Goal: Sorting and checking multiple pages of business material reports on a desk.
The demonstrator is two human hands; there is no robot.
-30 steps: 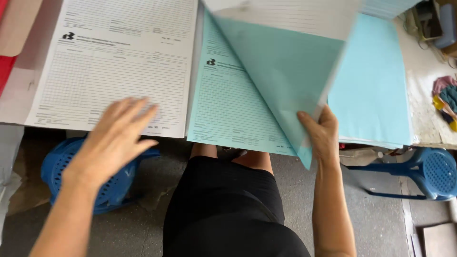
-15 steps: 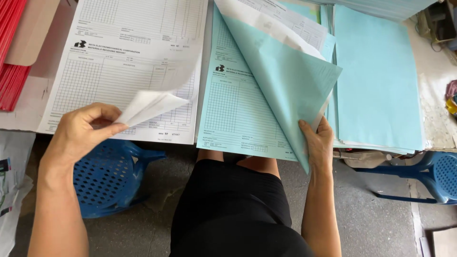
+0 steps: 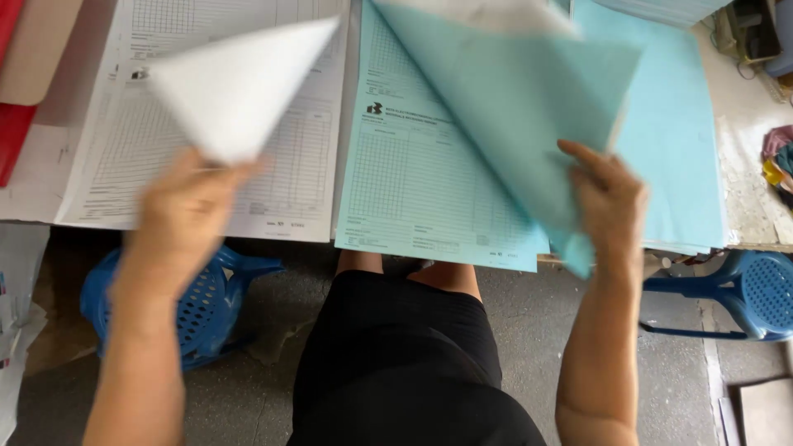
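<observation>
L hand (image 3: pixel 183 216) pinching corner of white printed form sheet (image 3: pixel 239 83), peeled up off white stack (image 3: pixel 289 182). R hand (image 3: pixel 610 198) gripping lifted pale-blue form sheets (image 3: pixel 512 107), exposing blue stack (image 3: pixel 413 190) beneath, at table edge.

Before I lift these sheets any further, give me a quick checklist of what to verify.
1. Left hand grips the white sheet by its corner: ok.
2. Right hand holds the lifted blue sheet: ok.
3. Only one sheet in each hand: cannot tell, blurred.
4. White form stack lies flat on the table: ok.
5. Blue form stack fully on the table: not ok, its near edge overhangs.
</observation>
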